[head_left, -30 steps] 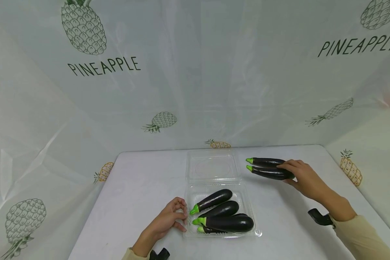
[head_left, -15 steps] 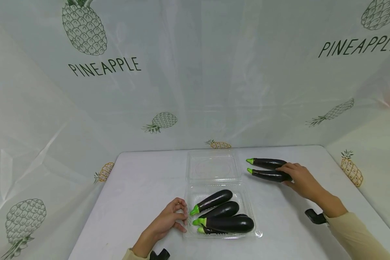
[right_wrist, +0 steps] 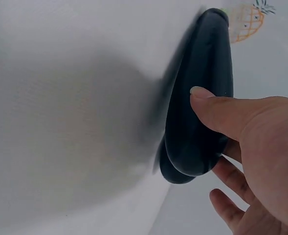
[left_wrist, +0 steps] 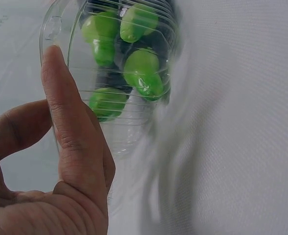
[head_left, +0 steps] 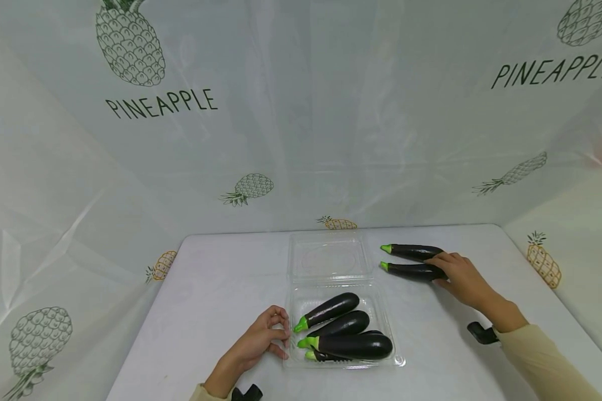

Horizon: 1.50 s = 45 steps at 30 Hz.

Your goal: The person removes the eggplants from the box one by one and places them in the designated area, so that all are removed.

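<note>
My right hand (head_left: 462, 277) pinches the thick end of a glossy black eggplant (head_left: 413, 272) with a green stem, thumb on the near side. A second eggplant (head_left: 412, 252) lies close behind it, its thick end partly covered by the fingers. In the right wrist view the held eggplant (right_wrist: 200, 98) overlaps the other one. My left hand (head_left: 262, 338) grips the left rim of a clear plastic clamshell container (head_left: 385, 312). Inside lie several eggplants (head_left: 353, 346), stems pointing left. The left wrist view shows the finger (left_wrist: 68, 107) along the rim and green stems (left_wrist: 141, 71) through the wall.
The container's lid (head_left: 326, 256) lies folded open toward the back of the white table (head_left: 221, 278). A sheet (head_left: 321, 122) printed with pineapples hangs behind the table and along its sides. Black wrist cameras sit below both hands.
The right hand has shifted slightly left and nearer with the front eggplant, widening the gap to the back one. The left hand and container stay put.
</note>
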Available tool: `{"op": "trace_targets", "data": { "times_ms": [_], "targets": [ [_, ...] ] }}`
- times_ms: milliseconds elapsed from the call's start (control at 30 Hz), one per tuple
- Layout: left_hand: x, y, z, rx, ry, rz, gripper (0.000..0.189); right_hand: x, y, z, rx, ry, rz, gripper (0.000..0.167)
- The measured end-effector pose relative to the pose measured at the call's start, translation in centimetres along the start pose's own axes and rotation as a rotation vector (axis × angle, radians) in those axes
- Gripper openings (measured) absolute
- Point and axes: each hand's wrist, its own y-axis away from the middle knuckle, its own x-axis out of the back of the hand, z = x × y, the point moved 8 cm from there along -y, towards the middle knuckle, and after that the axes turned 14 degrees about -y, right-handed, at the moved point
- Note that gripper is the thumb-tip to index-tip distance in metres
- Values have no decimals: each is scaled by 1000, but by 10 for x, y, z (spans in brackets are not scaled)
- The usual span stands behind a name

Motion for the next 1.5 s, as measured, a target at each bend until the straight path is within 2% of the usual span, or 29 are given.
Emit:
{"op": "trace_targets", "data": {
  "times_ms": [200,533,667,833,1000,1167,1367,1500],
  "targets": [
    [0,0,-1,3,2,5,36,-3,1,2,-9,9,4,49],
    [1,-1,-1,9,4,9,36,1,5,-8,55,31,71,51],
    [0,-1,0,11,2,9,36,4,5,-25,123,35,103,55],
    [1,-1,0,14,-4,9,35,6,3,-66,204,19,107,55],
    [0,-1,1,14,-5,6,37,1,2,-113,261,-13,54,50],
    [0,0,1,14,-3,6,35,-9,7,-152,295,-70,-47,49],
    [0,0,2,11,-1,3,34,-25,12,-177,273,-122,-207,44],
    [0,0,1,10,1,2,34,-30,14,-187,285,-134,-258,45]
  ]
}}
